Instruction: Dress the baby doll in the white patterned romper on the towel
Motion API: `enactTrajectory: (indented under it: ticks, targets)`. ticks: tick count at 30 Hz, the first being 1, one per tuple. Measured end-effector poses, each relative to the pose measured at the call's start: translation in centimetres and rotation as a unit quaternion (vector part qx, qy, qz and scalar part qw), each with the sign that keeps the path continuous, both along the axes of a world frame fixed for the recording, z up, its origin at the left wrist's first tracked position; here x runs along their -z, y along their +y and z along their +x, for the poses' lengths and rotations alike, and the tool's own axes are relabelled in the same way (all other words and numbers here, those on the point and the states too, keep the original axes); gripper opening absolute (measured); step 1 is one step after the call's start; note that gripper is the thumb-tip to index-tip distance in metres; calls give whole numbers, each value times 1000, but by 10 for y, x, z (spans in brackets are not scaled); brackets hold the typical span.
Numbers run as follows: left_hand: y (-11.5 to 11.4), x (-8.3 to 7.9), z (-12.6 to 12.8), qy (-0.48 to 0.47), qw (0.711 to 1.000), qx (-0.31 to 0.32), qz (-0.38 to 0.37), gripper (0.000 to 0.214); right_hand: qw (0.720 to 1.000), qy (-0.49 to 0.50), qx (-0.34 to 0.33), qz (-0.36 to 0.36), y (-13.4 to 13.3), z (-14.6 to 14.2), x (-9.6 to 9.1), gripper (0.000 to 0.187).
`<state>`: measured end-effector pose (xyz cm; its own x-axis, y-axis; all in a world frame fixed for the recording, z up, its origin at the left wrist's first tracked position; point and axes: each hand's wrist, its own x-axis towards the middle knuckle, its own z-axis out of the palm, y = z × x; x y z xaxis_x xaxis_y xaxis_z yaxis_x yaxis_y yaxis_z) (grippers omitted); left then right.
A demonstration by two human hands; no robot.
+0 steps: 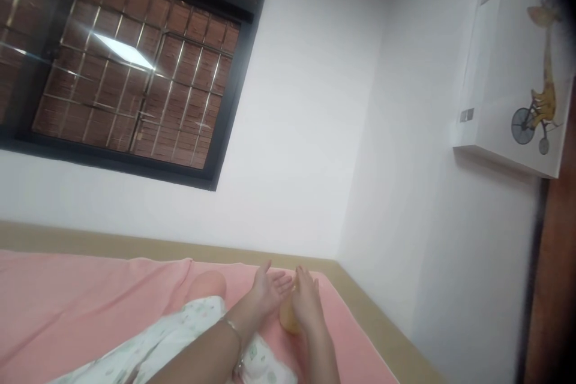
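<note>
My left hand [270, 288] is palm up, its fingers stretched out to the right, and nothing shows on the palm. A bracelet [233, 329] circles my left wrist. Just beside those fingertips, my right hand [306, 300] is held around a yellowish bottle-like container [288, 318], which is partly hidden by the hand. The container's rounded end points down and its upper part lies near my left fingers. Below my left forearm is white cloth with a green print [180, 330], with a bare knee [207, 285] showing at its end.
A pink sheet [90, 312] covers the padded surface, which has a tan raised border [135, 244] along the walls. A dark-framed window [211, 183] with bars is at the left. A white wall box [490, 72] with a giraffe picture hangs at the right.
</note>
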<state>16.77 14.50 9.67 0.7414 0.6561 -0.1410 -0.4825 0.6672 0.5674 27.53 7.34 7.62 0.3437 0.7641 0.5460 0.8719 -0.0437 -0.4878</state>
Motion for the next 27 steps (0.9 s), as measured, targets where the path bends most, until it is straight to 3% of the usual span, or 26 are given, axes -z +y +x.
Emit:
enactTrajectory:
  ticks: [6, 9, 12, 14, 18, 22, 27]
  targets:
    - [-3, 0, 0, 13, 1000, 2, 6, 79, 999, -27, 22, -6, 0, -2, 0, 59]
    - [-18, -15, -6, 34, 999, 22, 20, 75, 1000, -8, 22, 17, 2, -5, 0, 57]
    - [-44, -36, -24, 87, 996, 8, 34, 65, 993, 90, 23, 69, 2, -20, -11, 55]
    - [-64, -48, -43, 69, 994, -30, 74, 59, 972, 208, 0, 108, 0, -40, -26, 54]
    - [-106, -64, -88, -11, 989, -18, 143, 46, 901, 394, -124, 133, -14, -103, -56, 59]
    - [-128, -72, -130, -32, 985, -134, 103, 47, 888, 384, -229, 108, -40, -173, -67, 60]
    - [-118, -65, -176, -28, 962, -258, 89, 51, 893, 333, -298, 53, -74, -232, -61, 42]
